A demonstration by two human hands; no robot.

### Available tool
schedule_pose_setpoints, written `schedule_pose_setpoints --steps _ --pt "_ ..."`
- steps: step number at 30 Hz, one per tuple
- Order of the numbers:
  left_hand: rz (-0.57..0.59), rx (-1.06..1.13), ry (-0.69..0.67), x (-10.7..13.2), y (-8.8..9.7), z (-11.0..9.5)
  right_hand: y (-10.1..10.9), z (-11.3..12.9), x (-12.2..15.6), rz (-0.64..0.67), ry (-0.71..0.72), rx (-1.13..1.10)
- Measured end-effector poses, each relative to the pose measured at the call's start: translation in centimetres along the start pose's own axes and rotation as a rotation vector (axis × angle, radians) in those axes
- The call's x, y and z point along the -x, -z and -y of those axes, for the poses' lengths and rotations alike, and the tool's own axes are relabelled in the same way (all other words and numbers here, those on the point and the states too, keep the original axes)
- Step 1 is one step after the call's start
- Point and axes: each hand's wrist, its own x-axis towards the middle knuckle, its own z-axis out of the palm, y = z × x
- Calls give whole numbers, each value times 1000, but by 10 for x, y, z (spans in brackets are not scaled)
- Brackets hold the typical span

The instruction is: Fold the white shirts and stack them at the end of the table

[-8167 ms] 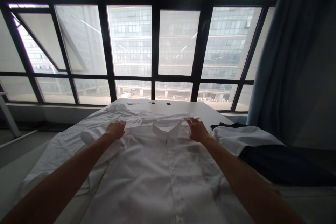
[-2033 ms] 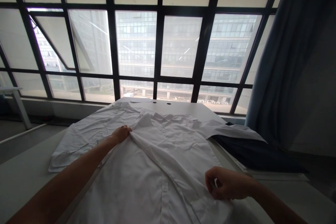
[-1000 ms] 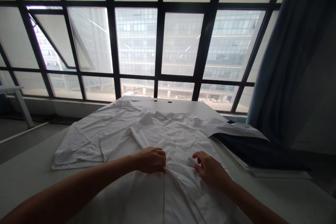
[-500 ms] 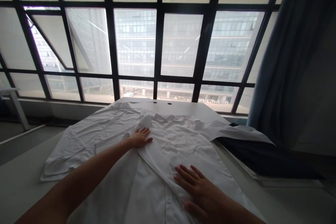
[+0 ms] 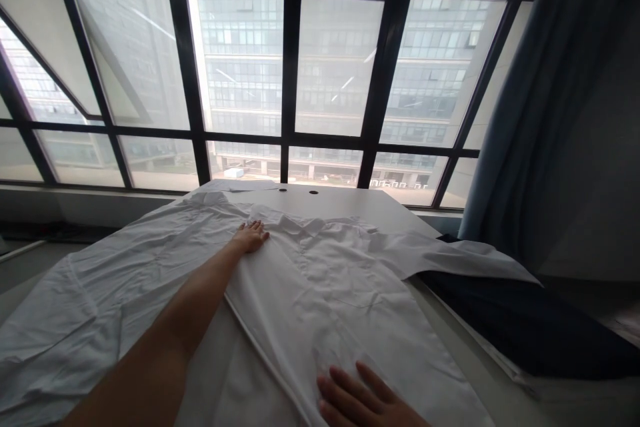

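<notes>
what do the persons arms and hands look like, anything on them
Both arms are bare as far as the view shows, with no sleeves or gloves. No watch, bracelet or ring can be made out on the left hand or the right hand, though the right hand is cut off by the bottom of the view and the left is small in it.

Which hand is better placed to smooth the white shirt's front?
Probably the right hand: it lies spread flat on the front of the white shirt, among creases, while the left hand sits far up near the collar.
</notes>
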Motion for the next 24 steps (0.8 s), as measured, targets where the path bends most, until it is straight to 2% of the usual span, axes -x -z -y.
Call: schedule_pose_setpoints --steps 3,5,8,10,14,17,20,22,24 --pt "-25 -21 12 3 5 -5 9 3 -2 25 -1 10" --pt "-63 -41 -2 18 8 -14 15 5 -4 25 -8 4" --pt "-91 -27 -99 57 7 -30 24 11 -6 26 -41 -45" --pt "-62 25 -197 91 1 -35 30 15 -8 62 -65 -134" --pt "53 95 -260 146 -11 -21 46 26 -14 189 -201 -375" --pt "44 106 -223 158 -10 1 57 32 -18 247 -299 -483" --pt "14 79 -165 154 0 9 63 33 -20 294 -292 -532" --pt "16 56 -146 158 8 -4 64 32 -21 303 -285 -528" --pt "33 59 -206 175 11 -32 63 31 -22 308 -276 -512"
